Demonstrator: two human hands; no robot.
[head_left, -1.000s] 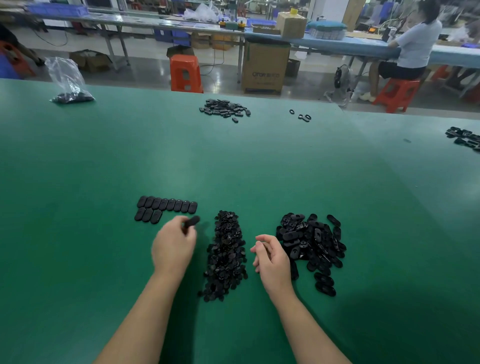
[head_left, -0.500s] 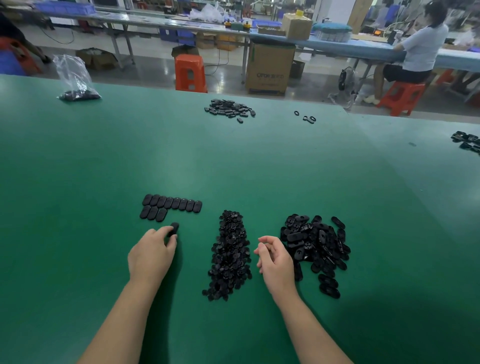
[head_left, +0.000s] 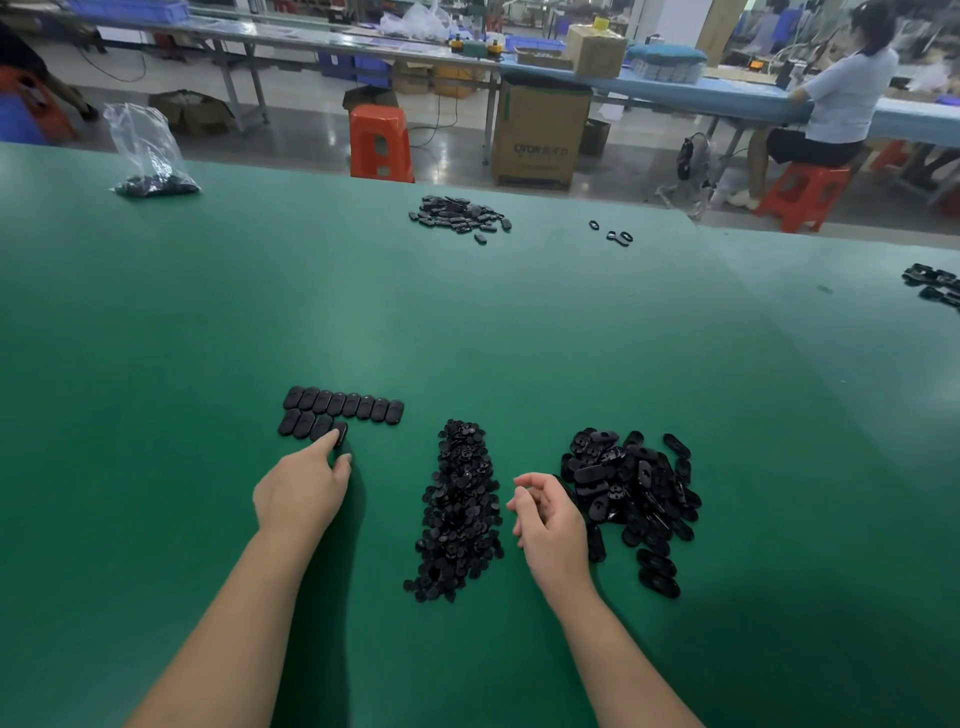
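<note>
On the green table (head_left: 208, 312) lie two neat rows of black oval caps (head_left: 343, 405). My left hand (head_left: 301, 493) reaches to the end of the nearer row, its index fingertip touching the last cap (head_left: 340, 430) there and its thumb just below. A long heap of small black parts (head_left: 460, 509) lies between my hands. My right hand (head_left: 550, 525) hovers with loosely curled fingers beside a pile of larger black oval shells (head_left: 634, 483); I see nothing in it.
Further back on the table are another pile of black parts (head_left: 460, 215), a few loose rings (head_left: 618, 237) and a plastic bag of parts (head_left: 150, 171). More parts (head_left: 935, 283) lie at the right edge. A person sits at a far bench.
My left hand carried a black cap from near the middle heap leftward and up, and set it at the end of the nearer row. My right hand stayed in place.
</note>
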